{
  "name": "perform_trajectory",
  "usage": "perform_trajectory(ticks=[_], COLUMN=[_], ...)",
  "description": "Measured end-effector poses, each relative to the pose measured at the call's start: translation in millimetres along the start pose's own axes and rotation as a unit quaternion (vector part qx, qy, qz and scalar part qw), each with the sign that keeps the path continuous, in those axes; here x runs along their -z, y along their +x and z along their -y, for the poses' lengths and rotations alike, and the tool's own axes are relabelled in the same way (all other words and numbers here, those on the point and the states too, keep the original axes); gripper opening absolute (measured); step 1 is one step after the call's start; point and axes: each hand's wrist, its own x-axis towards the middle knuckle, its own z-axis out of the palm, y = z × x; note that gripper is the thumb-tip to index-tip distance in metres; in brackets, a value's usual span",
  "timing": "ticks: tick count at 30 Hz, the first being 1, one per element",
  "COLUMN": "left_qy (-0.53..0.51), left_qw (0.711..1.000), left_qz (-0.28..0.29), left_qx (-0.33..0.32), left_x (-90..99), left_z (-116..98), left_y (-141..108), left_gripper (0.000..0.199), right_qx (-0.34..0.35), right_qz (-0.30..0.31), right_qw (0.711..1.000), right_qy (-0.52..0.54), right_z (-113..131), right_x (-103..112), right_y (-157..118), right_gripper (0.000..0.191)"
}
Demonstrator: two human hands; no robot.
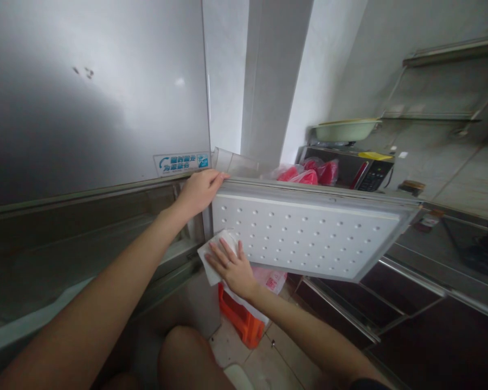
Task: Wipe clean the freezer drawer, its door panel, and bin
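An open refrigerator door (309,233) stands out to the right, its white inner panel covered in small round bumps. My left hand (201,190) grips the top edge of this door near its hinge side, fingers folded over it. Lower down, my right hand (233,268) presses a folded white cloth (213,260) against the hinge-side lower corner of the inner panel. The fingers of that hand are spread over the cloth, which partly hides the corner. Left of the door is the open refrigerator compartment (117,216), dim inside, beneath a closed grey upper door (97,97) with a sticker (183,163).
An orange plastic stool or crate (244,322) and a pink-printed bag (270,279) are under the door. Behind it are red items in plastic (309,172) and a microwave (376,173) with a green basin (345,131) on top. Dark cabinets (443,336) line the right.
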Motion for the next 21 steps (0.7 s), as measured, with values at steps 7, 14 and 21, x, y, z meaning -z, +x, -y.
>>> perform_trajectory(ticks=[7,14,21], left_qy=[0.018,0.021,0.009], left_qw=[1.000,1.000,1.000], left_qz=[0.005,0.003,0.000], left_qx=[0.004,0.005,-0.003], left_x=[1.1,-0.6,0.1], left_z=[-1,0,-1], left_y=[-1,0,-1], left_gripper=[0.040,0.041,0.041], right_qx=[-0.168,-0.497,-0.630], right_qz=[-0.017,-0.319,-0.448], right_qw=[0.985,0.807,0.629], right_qy=[-0.042,-0.001,0.085], right_z=[-51,-118,-120], right_x=[54,82,52], right_y=[-107,-203,-198], right_gripper=[0.057,0.052,0.065])
